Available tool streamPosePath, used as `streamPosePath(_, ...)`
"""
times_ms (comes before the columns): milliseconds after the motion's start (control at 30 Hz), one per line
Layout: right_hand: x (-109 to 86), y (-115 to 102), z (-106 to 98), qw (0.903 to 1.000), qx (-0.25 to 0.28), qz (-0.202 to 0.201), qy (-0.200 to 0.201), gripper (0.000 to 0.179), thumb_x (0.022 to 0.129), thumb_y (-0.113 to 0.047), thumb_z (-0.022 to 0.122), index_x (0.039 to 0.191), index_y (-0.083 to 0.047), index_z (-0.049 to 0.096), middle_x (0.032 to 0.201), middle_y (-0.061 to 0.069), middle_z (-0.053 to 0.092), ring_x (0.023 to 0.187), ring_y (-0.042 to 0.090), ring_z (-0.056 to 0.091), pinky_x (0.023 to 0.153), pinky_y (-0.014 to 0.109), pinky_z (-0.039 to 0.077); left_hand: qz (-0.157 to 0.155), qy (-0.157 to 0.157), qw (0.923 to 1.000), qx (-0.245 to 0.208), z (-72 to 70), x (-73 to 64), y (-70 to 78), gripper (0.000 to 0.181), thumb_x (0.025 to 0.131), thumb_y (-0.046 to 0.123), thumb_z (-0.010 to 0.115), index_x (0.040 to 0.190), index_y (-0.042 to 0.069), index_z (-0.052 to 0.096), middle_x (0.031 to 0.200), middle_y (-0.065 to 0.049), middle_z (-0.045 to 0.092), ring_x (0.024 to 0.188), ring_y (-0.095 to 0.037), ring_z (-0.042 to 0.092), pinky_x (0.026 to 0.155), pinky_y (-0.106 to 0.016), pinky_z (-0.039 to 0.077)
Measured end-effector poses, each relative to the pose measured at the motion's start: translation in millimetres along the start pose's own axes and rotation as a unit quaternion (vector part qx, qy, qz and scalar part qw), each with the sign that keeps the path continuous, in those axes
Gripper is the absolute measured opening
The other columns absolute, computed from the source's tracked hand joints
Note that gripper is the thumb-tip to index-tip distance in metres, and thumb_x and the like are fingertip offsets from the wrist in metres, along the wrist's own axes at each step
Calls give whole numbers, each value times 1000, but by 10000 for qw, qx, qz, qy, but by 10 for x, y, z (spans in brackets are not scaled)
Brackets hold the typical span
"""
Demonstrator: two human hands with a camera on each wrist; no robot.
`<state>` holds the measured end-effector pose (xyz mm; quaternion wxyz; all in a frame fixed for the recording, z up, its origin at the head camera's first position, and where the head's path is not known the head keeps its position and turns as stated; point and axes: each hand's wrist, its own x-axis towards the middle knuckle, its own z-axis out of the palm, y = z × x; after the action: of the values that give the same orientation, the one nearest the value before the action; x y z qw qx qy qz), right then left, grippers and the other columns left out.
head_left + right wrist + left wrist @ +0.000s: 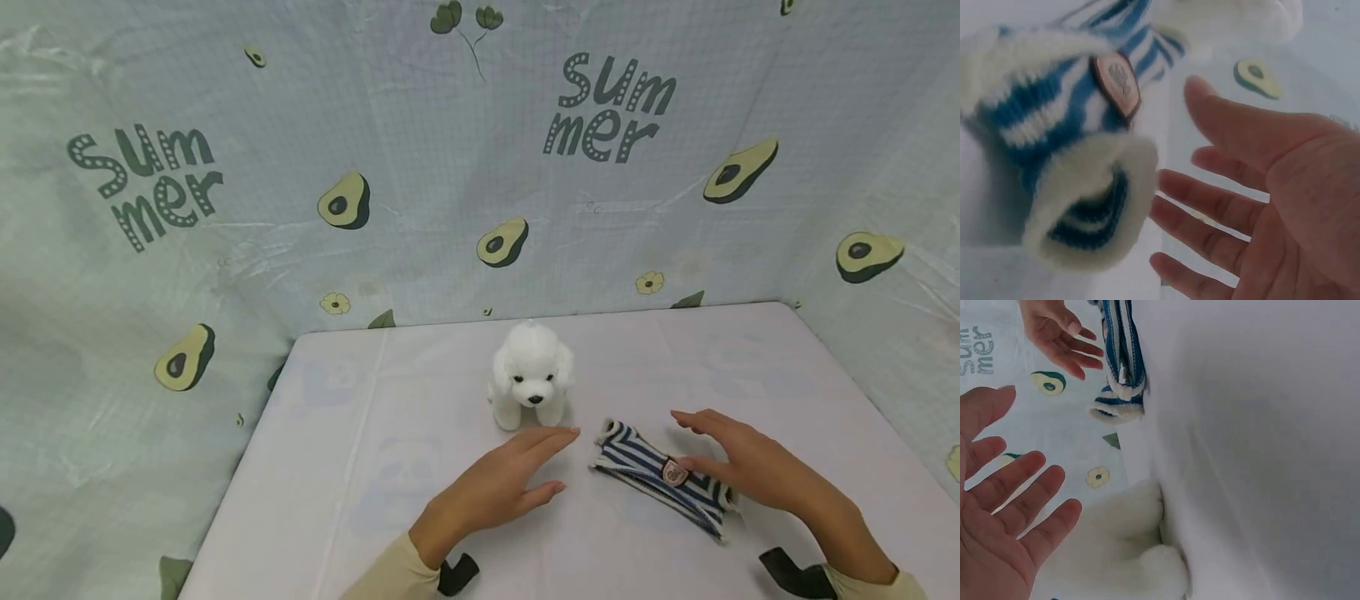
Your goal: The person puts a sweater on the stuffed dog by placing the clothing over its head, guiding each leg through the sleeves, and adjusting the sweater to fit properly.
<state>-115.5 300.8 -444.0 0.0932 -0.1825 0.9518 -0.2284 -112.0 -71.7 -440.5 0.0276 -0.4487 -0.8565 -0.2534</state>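
A white plush dog (531, 377) stands upright on the table, facing me. To its right lies a small blue-and-white striped knitted garment (652, 472) with cream edges and a reddish badge (674, 472). My left hand (501, 485) hovers in front of the dog, fingers extended and holding nothing; the left wrist view shows its spread fingers and the dog's legs (1166, 575). Over the garment's right end is my right hand (738, 457), its fingers loosely extended. In the right wrist view the thumb and fingers stand apart from the garment's cream cuff (1094, 256), gripping nothing.
A white table (360, 533) with faint prints lies under everything. Behind it and along both sides hangs a pale sheet (420, 150) printed with avocados, flowers and the word "summer". Dark straps (797, 575) sit at both wrists.
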Motion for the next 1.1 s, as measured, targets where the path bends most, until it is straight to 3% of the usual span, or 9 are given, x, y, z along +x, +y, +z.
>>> streamPosePath(167,-11,144,-10,9996,91,60,-242,67,91,-42,74,143,-4,55,123,6,64,111,29,64,87,50,56,54,-81,9998,-182,144,190,-8,63,102,23,64,158,17,35,158,-2,42,143,-15,43,113,-27,40)
streamPosePath(433,-54,275,-1,9964,532,171,-633,54,92,-41,73,128,-2,64,100,-4,62,88,5,59,73,29,53,-303,-242,9991,-185,340,477,-49,63,102,20,64,158,18,35,156,-6,43,142,-19,45,113,-29,40)
streamPosePath(533,-69,300,2,9932,762,296,-828,45,93,-40,72,119,-4,67,91,-4,61,79,1,55,66,25,49,-594,-342,9969,-378,421,576,-84,62,103,20,62,158,16,35,155,-6,44,142,-18,44,114,-29,39)
streamPosePath(767,-99,311,4,9849,1025,697,-1206,42,90,-40,76,112,-6,65,84,0,57,73,8,51,61,26,43,-1494,-511,9788,-1305,544,777,-155,61,101,19,64,156,12,39,145,-7,52,124,-14,56,100,-22,47)
streamPosePath(933,-82,311,4,9808,1055,1020,-1281,43,87,-37,80,112,-5,66,87,1,59,81,16,53,66,27,45,-1803,-532,9678,-1672,642,896,-192,61,98,19,69,153,8,43,130,-8,58,102,-7,59,85,-17,48)
streamPosePath(1100,-86,329,-2,9792,1342,855,-1257,41,87,-32,80,113,-4,65,91,1,62,82,14,55,68,27,47,-2017,-497,9603,-1865,701,989,-177,62,97,20,71,150,5,45,122,-7,62,85,-2,56,78,-18,48)
